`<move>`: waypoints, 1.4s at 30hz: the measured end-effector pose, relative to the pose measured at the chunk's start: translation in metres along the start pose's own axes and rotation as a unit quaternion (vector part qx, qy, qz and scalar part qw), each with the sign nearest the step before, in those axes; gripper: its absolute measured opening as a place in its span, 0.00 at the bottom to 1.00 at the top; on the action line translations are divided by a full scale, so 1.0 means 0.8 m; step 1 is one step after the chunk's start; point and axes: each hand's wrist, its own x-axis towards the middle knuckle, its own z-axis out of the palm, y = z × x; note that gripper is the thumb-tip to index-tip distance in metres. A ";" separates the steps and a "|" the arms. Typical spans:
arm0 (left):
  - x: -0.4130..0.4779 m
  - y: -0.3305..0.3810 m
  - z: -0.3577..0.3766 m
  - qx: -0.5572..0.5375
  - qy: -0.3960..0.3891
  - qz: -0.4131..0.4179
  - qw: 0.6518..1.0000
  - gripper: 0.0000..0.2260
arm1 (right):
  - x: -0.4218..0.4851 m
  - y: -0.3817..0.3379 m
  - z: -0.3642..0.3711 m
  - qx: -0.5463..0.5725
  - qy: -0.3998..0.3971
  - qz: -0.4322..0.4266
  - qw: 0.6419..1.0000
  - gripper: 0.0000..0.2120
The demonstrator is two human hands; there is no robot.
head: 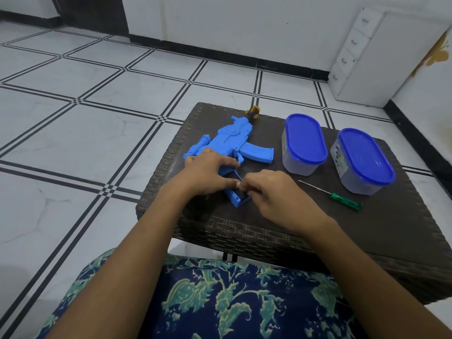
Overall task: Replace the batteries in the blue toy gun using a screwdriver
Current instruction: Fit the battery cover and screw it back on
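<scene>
You work at the butt end of the toy gun, tools parked to the right.

The dark woven wicker table (354,231) carries the blue plastic toy gun (230,143) flat on its left half. Your left hand (208,172) presses it steady, fingers together, so your right hand (276,194) can pinch something small at the open dark compartment (242,198); what, you cannot tell. The green-handled screwdriver (342,198) lies idle, near right.
</scene>
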 end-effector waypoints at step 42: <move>-0.001 -0.001 -0.001 0.010 -0.002 0.002 1.000 0.33 | -0.001 -0.009 0.000 0.009 0.014 0.037 0.999 0.08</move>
